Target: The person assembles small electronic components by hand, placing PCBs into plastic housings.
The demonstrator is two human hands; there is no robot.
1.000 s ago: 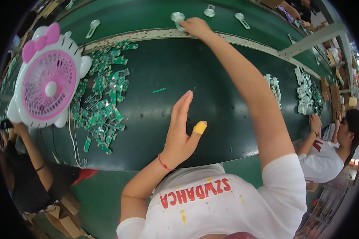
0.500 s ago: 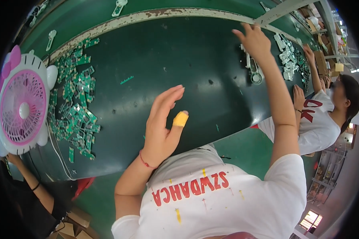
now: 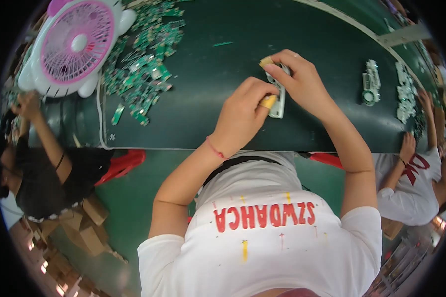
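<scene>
A long white plastic casing (image 3: 277,108) lies slanted between my hands over the dark table, its lower end showing below my fingers. My right hand (image 3: 302,81) is closed round its upper end, with yellow tape on the thumb or a finger. Against its left side my left hand (image 3: 245,111) pinches the casing, a yellow wrap on its thumb. Much of the casing is hidden behind my fingers. A second group of white casings (image 3: 370,84) rests farther right, beyond my right forearm.
Green circuit boards (image 3: 143,69) are heaped at the left beside a pink and white fan (image 3: 77,44). One small green strip (image 3: 223,43) lies apart from them. More white casings (image 3: 405,94) are piled at the far right. Co-workers sit on both sides.
My right hand has come back from the far right with a white casing. My left hand has moved right and closed on it. The head view has shifted.
</scene>
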